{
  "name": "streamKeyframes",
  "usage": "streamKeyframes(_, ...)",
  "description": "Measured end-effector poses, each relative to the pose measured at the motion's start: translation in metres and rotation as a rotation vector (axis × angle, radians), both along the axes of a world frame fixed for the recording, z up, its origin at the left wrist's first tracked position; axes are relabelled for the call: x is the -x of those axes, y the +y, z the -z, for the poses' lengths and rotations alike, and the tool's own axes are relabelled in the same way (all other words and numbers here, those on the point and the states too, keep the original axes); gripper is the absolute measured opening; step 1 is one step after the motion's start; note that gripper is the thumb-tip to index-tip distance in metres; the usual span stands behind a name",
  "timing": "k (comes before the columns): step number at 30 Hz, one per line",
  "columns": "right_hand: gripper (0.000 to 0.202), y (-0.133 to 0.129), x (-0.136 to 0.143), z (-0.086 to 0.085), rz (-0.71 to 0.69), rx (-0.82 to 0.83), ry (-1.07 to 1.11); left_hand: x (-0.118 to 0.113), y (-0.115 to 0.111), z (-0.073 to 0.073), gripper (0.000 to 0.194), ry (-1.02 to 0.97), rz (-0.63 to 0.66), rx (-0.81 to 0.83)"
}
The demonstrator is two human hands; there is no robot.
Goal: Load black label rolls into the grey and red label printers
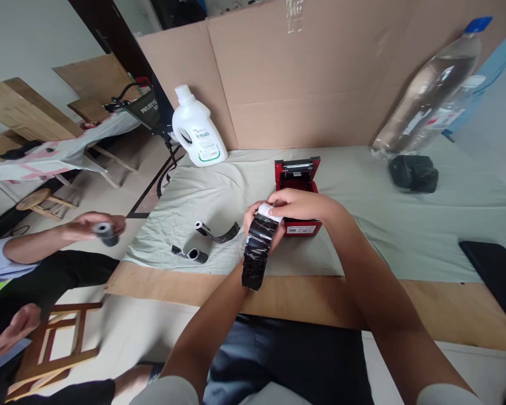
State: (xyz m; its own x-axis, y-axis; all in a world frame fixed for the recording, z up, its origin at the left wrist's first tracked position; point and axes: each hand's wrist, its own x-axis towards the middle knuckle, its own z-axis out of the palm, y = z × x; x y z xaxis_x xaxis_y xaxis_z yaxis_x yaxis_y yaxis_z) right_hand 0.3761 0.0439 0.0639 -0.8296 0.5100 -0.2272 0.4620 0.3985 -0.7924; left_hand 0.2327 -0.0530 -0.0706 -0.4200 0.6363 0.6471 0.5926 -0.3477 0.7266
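White roll [266, 210], black tail dangling, sits pinched between both hands' nearly closed fingers, left [258, 218], right [293, 203], before the open red box [299, 226]; jug [198, 132] behind left, two rolls [199, 256] nearby

On the cloth [236, 180], a jug [200, 138] stood far left, a box [302, 229] mid-table. Two rolls [198, 256] lay left of it, a phone [495, 275] near right, probably a pouch [414, 173] before the far-right bottle [434, 93].
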Motion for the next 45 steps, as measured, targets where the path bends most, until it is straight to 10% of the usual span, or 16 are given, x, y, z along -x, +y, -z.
streamKeyframes(21, 0.017, 0.014, -0.025, -0.011, 0.075, -0.07, 0.019, -0.018, -0.004, 0.0, 0.085, 0.111, 0.103, -0.01)
streamKeyframes(27, 0.03, 0.044, -0.038, 0.016, 0.243, -0.299, -0.075, -0.014, -0.003, 0.002, 0.021, 0.388, 0.13, -0.077)
streamKeyframes(35, 0.033, 0.042, -0.012, 0.04, 0.315, -0.539, -0.251, -0.018, -0.002, 0.003, 0.02, 0.462, 0.162, -0.052)
streamKeyframes(41, 0.021, 0.051, -0.05, 0.015, 0.222, -0.234, -0.074, -0.017, -0.003, -0.001, 0.022, 0.464, 0.159, -0.025)
streamKeyframes(45, 0.03, 0.063, -0.076, 0.013, 0.558, -0.282, 0.18, -0.016, -0.003, -0.003, 0.023, 0.485, 0.151, -0.098)
